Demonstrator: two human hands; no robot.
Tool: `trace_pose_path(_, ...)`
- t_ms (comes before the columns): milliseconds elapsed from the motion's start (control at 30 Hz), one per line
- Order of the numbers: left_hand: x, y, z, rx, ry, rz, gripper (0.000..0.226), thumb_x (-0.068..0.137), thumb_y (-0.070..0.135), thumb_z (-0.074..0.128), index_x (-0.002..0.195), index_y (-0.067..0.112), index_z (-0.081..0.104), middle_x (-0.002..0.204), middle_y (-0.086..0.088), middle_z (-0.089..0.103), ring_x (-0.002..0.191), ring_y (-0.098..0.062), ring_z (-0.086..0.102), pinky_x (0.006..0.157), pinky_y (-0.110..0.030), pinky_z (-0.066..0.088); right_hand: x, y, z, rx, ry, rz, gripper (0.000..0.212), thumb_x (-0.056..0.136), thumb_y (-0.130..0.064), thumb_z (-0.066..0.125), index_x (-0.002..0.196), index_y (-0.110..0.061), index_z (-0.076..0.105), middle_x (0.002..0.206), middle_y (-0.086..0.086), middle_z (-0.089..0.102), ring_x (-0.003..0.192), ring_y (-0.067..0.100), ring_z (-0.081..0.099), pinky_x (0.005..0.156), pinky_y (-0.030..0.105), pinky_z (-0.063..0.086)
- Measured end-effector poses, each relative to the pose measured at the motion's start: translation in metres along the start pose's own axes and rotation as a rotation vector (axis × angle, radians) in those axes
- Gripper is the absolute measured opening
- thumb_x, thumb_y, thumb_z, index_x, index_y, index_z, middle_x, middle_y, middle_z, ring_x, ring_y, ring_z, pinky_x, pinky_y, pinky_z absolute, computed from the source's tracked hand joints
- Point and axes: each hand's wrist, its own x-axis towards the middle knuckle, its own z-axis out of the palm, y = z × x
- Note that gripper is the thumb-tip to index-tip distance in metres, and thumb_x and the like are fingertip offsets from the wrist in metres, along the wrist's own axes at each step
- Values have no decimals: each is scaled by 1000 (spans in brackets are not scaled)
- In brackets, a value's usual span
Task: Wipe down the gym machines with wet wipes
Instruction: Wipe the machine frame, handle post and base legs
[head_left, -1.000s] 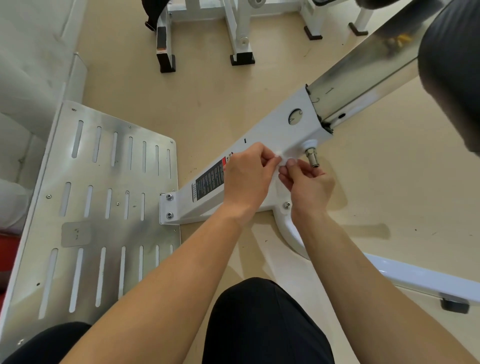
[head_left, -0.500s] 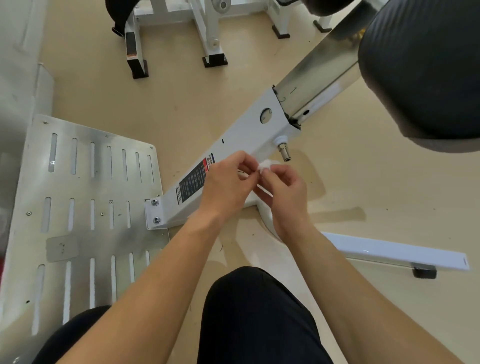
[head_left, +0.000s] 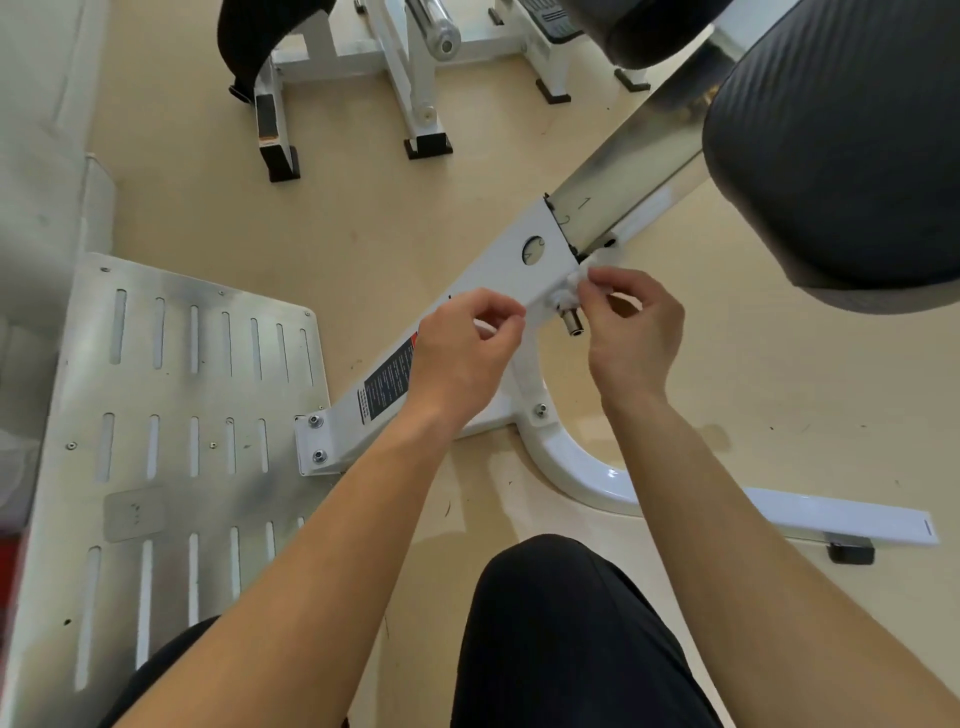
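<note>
A white gym machine beam (head_left: 498, 275) slants up to the right from a slotted metal footplate (head_left: 171, 415). A shiny rail (head_left: 623, 171) slides out of its upper end. My right hand (head_left: 631, 332) pinches a small white wet wipe (head_left: 576, 278) against the beam's corner, just above a metal pin knob (head_left: 570, 318). My left hand (head_left: 467, 353) hovers over the beam's middle with fingers curled and thumb meeting fingertips; whether it holds a piece of the wipe I cannot tell.
A dark padded seat (head_left: 841, 145) overhangs at the upper right. A white curved base leg (head_left: 727, 499) runs right to a black foot (head_left: 852, 553). Other white machine frames (head_left: 415, 78) stand at the back. My black-clad knees (head_left: 566, 634) are at the bottom.
My hands, which were together working the wipe between them, have parted. The right hand has carried the wipe up to the beam's corner near the pin; the left stayed over the beam.
</note>
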Motion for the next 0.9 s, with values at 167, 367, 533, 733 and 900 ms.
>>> trace_pose_path(167, 6, -8, 10, 21, 7, -30, 10, 91, 23, 66, 89, 28, 74, 55, 23, 60, 53, 4, 55, 52, -9, 37, 8, 19, 4, -44, 42, 172, 7, 83, -23, 76, 84, -29, 73, 83, -15, 72, 78, 2, 69, 75, 23, 51)
trace_pose_path(367, 15, 1, 17, 20, 69, 3, 9, 91, 21, 66, 89, 25, 74, 57, 19, 61, 54, 4, 57, 53, -8, 37, 8, 4, 7, -25, 27, -65, 11, 86, -21, 75, 84, -31, 72, 85, -10, 74, 79, 3, 69, 71, 14, 52)
trace_pose_path(533, 21, 10, 20, 20, 85, 17, 9, 91, 19, 66, 90, 23, 75, 62, 18, 63, 57, 6, 58, 55, -6, 39, 12, 7, 2, -79, 43, -61, 13, 88, -18, 73, 86, -30, 69, 82, -14, 70, 76, -1, 65, 66, 8, 44)
trace_pose_path(733, 25, 17, 23, 19, 102, 35, 10, 91, 20, 65, 90, 24, 75, 57, 19, 60, 54, 5, 56, 53, -6, 36, 25, -16, 5, 97, 180, -177, 8, 89, -22, 76, 96, -22, 72, 101, -1, 69, 88, 4, 68, 71, 14, 54)
trace_pose_path(900, 23, 18, 27, 20, 80, 43, 9, 90, 21, 66, 89, 26, 74, 63, 16, 64, 57, 3, 58, 56, -8, 39, 23, 1, 11, -2, 141, -180, 9, 89, -14, 74, 98, -16, 75, 97, -7, 65, 87, 6, 68, 73, 8, 48)
